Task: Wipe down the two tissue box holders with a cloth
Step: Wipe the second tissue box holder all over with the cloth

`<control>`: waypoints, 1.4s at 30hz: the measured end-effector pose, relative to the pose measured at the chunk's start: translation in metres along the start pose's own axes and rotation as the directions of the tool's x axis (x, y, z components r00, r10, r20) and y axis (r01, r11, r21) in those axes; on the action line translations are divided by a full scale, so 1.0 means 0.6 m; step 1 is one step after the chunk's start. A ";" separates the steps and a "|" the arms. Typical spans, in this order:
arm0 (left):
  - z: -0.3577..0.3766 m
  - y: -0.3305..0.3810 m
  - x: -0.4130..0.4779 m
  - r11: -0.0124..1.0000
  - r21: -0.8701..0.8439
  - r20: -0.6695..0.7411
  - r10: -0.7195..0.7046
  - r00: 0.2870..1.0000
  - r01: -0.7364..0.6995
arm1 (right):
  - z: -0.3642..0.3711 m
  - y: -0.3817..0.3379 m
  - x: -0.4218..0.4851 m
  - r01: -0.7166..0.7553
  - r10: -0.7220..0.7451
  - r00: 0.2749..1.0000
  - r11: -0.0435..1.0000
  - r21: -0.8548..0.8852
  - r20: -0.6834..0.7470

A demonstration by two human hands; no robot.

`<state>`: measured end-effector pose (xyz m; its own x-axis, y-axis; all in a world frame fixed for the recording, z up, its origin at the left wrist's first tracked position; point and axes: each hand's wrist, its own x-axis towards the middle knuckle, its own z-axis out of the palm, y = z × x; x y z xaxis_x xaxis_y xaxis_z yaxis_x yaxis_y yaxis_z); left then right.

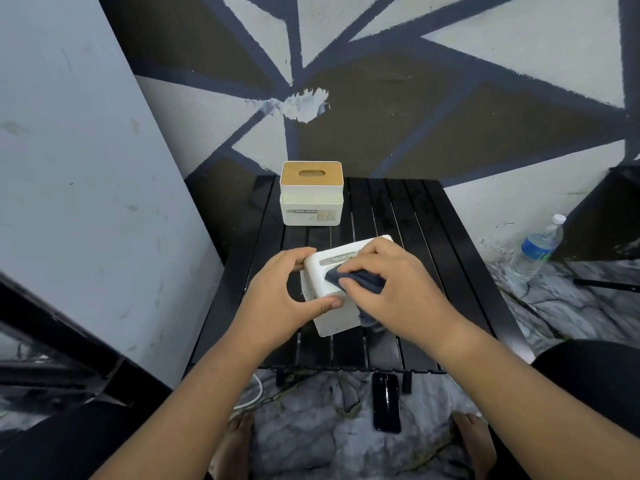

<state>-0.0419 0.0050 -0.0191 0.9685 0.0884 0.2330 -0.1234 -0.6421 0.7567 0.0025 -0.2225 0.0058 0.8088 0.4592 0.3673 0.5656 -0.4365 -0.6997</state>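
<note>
On the near half of the black slatted tabletop (pixel 415 216), a white tissue box holder (pixel 337 315) lies tipped onto its side, its "TISSUE HOLDER" label facing up. The left hand (pixel 277 299) steadies it, fingers curled over the far left corner and thumb pressed against the near edge. The right hand (pixel 391 285) is closed around a bunched dark blue cloth (pixel 360 279), pressing it onto the holder's upturned face (a tail of the cloth hangs down past the holder's right side). The second tissue box holder (pixel 311 194) stands upright at the far left of the tabletop, well apart from both hands, its wooden lid with an oval slot on top. On the floor, a dark phone (pixel 386 401) lies just in front of the tabletop, and a plastic water bottle (pixel 535 251) stands to the right.
</note>
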 end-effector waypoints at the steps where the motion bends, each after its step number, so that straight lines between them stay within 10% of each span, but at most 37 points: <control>1: -0.001 0.000 0.000 1.000 -0.005 -0.003 0.001 1.000 -0.001 | -0.003 0.004 0.001 0.020 -0.020 1.000 1.000 -0.012 0.012; 11: 0.001 0.010 -0.001 1.000 -0.019 -0.020 0.015 1.000 -0.015 | -0.001 0.001 -0.005 0.056 -0.056 0.997 0.998 -0.010 0.054; 16: 0.015 0.020 0.000 1.000 -0.013 -0.048 0.005 0.999 -0.006 | -0.029 0.012 0.038 -0.199 0.205 0.974 0.978 0.063 -0.093; 42: 0.018 0.004 -0.004 1.000 0.028 -0.028 0.015 1.000 -0.014 | -0.024 0.026 0.059 -0.084 0.084 0.996 0.995 -0.045 -0.019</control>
<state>-0.0423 -0.0050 -0.0243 0.9601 0.0999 0.2610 -0.1309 -0.6643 0.7359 0.0425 -0.2242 0.0168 0.8562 0.4062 0.3191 0.5019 -0.5081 -0.6999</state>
